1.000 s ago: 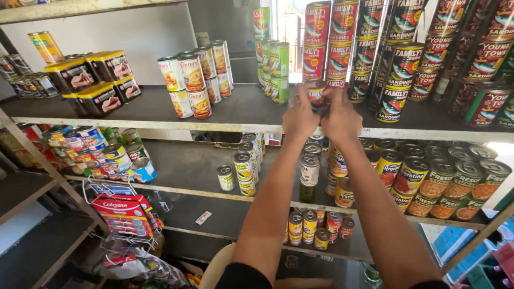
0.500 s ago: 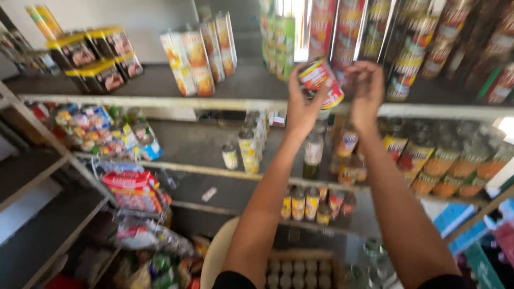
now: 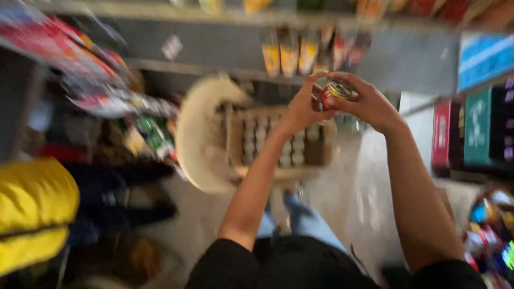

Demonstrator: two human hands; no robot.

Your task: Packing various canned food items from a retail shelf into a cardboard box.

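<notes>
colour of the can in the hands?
Red can with a gold top, seen in the head view.

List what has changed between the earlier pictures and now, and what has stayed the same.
The can came off the top shelf and was carried down; it is now held low over the cardboard box of cans. The left hand gripped it first; now the right hand grips it too. The view swung from the shelves down toward the floor. The box still sits on the pale plastic chair.

Motion-blurred shelf goods (image 3: 300, 53), labels illegible
</notes>
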